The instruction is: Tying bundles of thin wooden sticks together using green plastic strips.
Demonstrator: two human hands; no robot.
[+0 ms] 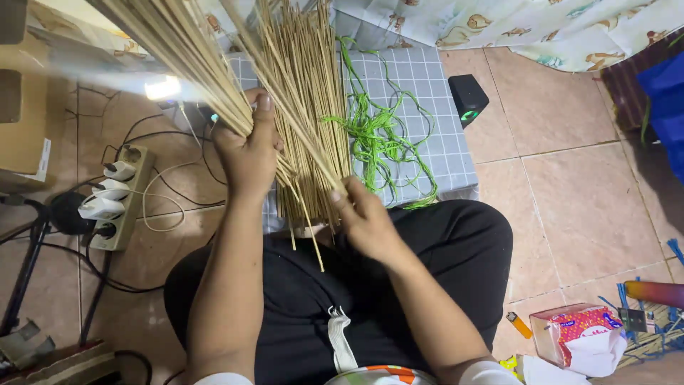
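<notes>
My left hand [248, 153] grips a thick bundle of thin tan sticks [196, 53] that fans up toward the top left. A second flat sheaf of the same sticks [303, 93] lies upright in front of me, its lower ends at my lap. My right hand [363, 217] pinches one or two sticks at the bottom right of that sheaf. A tangle of bright green string [374, 132] lies just right of the sticks on a grey grid-patterned mat [427, 85]. I sit cross-legged in black trousers.
A power strip [117, 199] with white plugs and cables lies on the left floor. A small black speaker [467, 98] stands at the mat's right edge. At bottom right sit a tissue box [581, 339] and an orange lighter [519, 324]. Patterned cloth hangs along the top.
</notes>
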